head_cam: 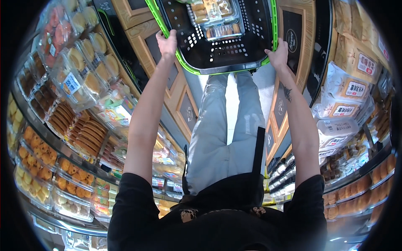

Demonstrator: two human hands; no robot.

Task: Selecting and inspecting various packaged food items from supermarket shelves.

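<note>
A black plastic shopping basket [194, 56] with a bright green rim is in front of me at the top of the view, its far end cut off. My left hand [167, 44] grips the green rim on the left side. On the opposite side, my right hand [278, 53] has its fingers around the green edge near the corner. Inside the basket lie transparent plastic packs of baked goods [216, 14], one with a printed label. A lower pack [223, 31] shows a row of brown pieces.
Shelves of packed pastries [78, 84] and cookies [37, 153] rise close on my left. To the right stand stacked bread bags [348, 88] and loaves [348, 188]. Wooden-framed cabinet panels [185, 103] border both sides of the narrow pale floor [231, 106].
</note>
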